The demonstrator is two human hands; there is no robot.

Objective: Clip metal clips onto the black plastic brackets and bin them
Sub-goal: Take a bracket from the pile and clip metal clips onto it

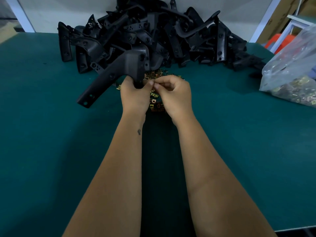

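near edge of the table (51,151): both forearms reach in over bare green mat, with open room to either side. left hand (135,94) grips 1 bracket (118,72) at its lower corner, held up off the mat, long arm slanting down-left. right hand (172,94) pinches a small clip (156,85) at thumb and forefinger, just beside the bracket's gripped end — whether it is seated yet cannot be told. loose clips (156,103) lie under and beyond the hands. judgement: 1 bracket in hand at the clipping step; no bin in view, so nothing shown as binned. further back, a large pile (153,35) of brackets against the far edge — most of the work appears left. far right, a bag (290,79) of more clips narrows the room there.
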